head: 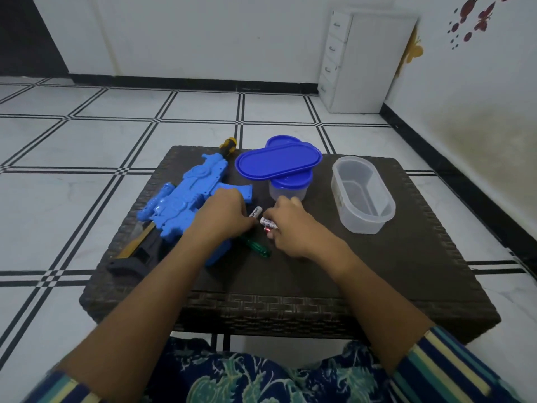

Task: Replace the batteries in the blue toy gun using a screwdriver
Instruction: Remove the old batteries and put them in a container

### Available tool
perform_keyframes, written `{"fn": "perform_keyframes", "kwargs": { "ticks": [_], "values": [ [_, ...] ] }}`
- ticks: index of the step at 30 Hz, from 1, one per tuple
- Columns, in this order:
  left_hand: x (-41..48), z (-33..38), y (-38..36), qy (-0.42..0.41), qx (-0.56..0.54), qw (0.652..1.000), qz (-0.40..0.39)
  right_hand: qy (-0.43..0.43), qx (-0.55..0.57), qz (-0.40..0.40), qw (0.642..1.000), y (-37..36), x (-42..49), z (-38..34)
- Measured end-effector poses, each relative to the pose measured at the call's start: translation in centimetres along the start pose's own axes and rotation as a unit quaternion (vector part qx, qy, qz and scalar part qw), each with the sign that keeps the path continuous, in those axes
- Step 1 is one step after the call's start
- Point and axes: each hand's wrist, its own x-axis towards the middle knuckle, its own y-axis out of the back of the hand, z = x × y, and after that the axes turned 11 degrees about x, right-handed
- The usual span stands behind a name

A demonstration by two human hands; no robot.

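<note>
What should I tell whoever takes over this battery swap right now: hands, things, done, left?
Left hand: curled fingers at the end of the labelled battery; grip unclear.
Right hand: pinches a second battery.
Blue toy gun lies flat on the wicker table, at its left; the green screwdriver lies beside it, unheld.
Done: batteries are out. Whether they are old or new, and whether the compartment is open, cannot be seen.
Left, probably: fit the batteries and screw the cover shut.
</note>
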Motion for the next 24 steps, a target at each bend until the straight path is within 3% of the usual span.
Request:
{"fn": "perform_keyframes", "kwargs": {
  "ticks": [3,12,16,24],
  "values": [
    [0.3,-0.3,0.1,0.002,-0.009,1.0,-0.024,-0.04,0.043,-0.02,0.998,0.3,0.1,0.0],
    [-0.4,0.5,0.7,0.001,-0.018,1.0,0.002,-0.112,0.11,-0.014,0.987,1.2,-0.8,0.4],
    [-0.5,0.3,1.0,0.008,-0.042,0.999,0.006,-0.12,0.143,-0.03,0.982,1.4,-1.1,0.4],
    [-1.1,1.5,1.5,-0.016,-0.064,0.997,0.04,-0.098,0.125,0.027,0.987,1.4,-1.5,0.1]
  ]
}}
